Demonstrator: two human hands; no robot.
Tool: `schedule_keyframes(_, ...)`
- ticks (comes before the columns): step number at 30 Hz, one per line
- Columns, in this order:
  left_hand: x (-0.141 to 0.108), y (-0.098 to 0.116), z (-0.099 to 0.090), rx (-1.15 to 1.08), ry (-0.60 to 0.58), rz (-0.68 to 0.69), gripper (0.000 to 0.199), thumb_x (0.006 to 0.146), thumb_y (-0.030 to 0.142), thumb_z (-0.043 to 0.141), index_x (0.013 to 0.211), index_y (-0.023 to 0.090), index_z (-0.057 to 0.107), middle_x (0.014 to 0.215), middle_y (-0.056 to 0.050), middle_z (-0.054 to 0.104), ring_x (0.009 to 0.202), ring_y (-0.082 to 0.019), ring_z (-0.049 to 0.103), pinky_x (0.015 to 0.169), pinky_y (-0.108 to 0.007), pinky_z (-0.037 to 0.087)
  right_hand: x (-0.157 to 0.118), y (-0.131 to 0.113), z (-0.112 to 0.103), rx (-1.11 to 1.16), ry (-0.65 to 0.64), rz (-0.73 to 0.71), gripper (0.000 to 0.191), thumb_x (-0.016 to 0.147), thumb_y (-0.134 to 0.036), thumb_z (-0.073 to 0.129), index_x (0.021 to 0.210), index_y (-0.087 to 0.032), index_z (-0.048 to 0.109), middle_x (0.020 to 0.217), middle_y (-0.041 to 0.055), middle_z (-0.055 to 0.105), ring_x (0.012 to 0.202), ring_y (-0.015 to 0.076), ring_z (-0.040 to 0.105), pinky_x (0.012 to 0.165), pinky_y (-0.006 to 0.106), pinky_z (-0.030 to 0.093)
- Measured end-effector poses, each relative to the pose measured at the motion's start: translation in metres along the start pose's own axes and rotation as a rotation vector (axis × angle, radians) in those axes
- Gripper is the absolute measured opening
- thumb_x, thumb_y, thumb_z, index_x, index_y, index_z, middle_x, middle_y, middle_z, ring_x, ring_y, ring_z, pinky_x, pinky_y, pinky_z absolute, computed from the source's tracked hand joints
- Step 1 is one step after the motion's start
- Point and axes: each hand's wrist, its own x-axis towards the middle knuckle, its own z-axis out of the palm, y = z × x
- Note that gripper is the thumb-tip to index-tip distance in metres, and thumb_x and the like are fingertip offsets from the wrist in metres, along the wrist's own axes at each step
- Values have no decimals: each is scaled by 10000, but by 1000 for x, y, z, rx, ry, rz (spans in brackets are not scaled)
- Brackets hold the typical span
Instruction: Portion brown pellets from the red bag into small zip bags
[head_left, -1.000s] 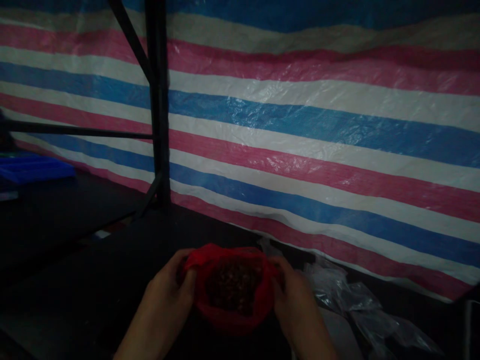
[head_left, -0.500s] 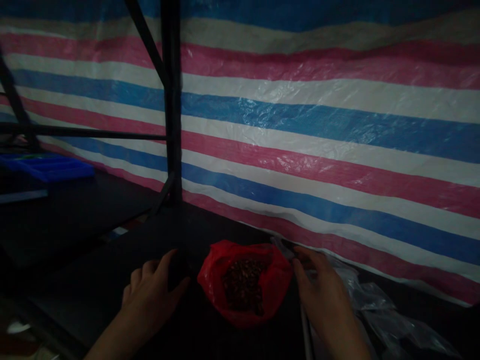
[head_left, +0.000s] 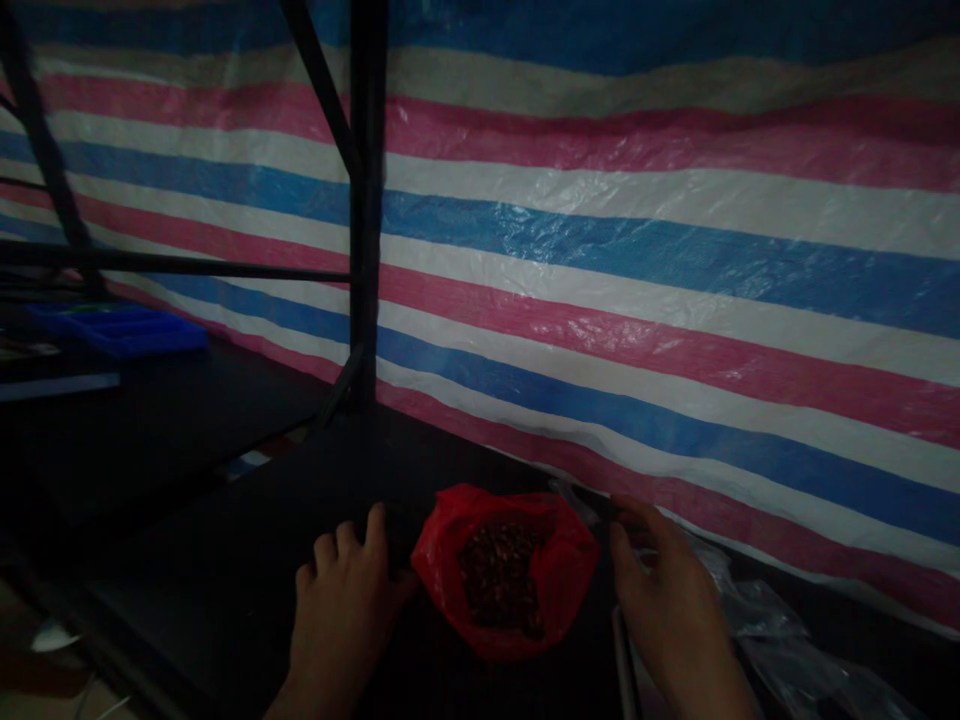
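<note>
A red plastic bag (head_left: 435, 545) stands on the dark tabletop with its mouth wide and its rim turned out. Inside lie many small dark brown pieces (head_left: 501, 575), perhaps beans or seeds; the dim light hides their kind. My left hand (head_left: 349, 575) is at the bag's left, fingers spread over the table, its thumb close to the bag's side. To the right of the bag is my right hand (head_left: 656, 565), fingers loosely curved and thumb apart, with nothing visible in it. A small gap shows between this hand and the red rim.
Clear plastic bags (head_left: 772, 610) lie crumpled to the right, by a thin pale-edged object (head_left: 622, 655) under my right wrist. A striped tarp (head_left: 637, 300) hangs behind the table. A black metal post (head_left: 365, 220) rises at the back, and a blue divided tray (head_left: 127, 330) sits far left.
My left hand has turned and spread its fingers, coming nearer to the red bag. The right hand has drawn slightly away from the bag's rim. The whole view has shifted a little.
</note>
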Motion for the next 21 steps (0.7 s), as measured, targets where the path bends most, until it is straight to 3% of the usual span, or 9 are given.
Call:
schedule_keyframes(6, 1, 5, 1, -11, 10, -21, 650, 1041, 324, 466, 1625, 46, 398, 1395, -272, 656, 1285, -449, 620, 950, -502, 504, 0, 3, -3, 13, 31, -7, 509, 828, -489, 468, 1104, -180, 763, 1017, 158, 789, 882, 308, 749, 835, 460, 579)
schedule_keyframes(10, 8, -10, 8, -161, -51, -25, 762, 1006, 350, 507, 1689, 118, 263, 1490, -263, 616, 1340, -448, 607, 1042, -573, 483, 1, 5, -5, 39, 33, 16, 538, 803, -502, 482, 1119, -169, 762, 1020, 166, 789, 892, 318, 748, 812, 461, 580)
schedule_keyframes(12, 13, -23, 9, -236, -45, -17, 691, 999, 319, 493, 1655, 144, 358, 1535, -250, 592, 1388, -451, 578, 1062, -617, 478, 2, 5, -5, 47, 39, 26, 546, 794, -509, 487, 1117, -168, 764, 1019, 166, 789, 883, 316, 747, 807, 459, 579)
schedule_keyframes(16, 19, -52, 1, -284, 50, 38, 492, 986, 155, 340, 1292, 221, 719, 1426, -198, 682, 1339, -440, 607, 950, -610, 538, 2, 6, -7, 68, 46, 33, 536, 786, -510, 496, 1106, -177, 768, 1006, 158, 789, 874, 307, 744, 799, 447, 581)
schedule_keyframes(19, 16, -68, -6, -221, 110, 88, 483, 972, 130, 330, 947, 261, 793, 1274, -165, 748, 1255, -462, 623, 887, -604, 527, 2, 7, -8, 76, 38, 31, 524, 781, -513, 505, 1084, -182, 775, 986, 152, 791, 869, 305, 744, 808, 451, 586)
schedule_keyframes(21, 13, -74, -6, -159, 114, 120, 483, 961, 111, 355, 864, 266, 802, 1189, -144, 765, 1234, -457, 614, 904, -612, 505, 3, 7, -8, 75, 34, 21, 508, 783, -509, 510, 1068, -187, 779, 981, 147, 792, 876, 304, 746, 827, 456, 589)
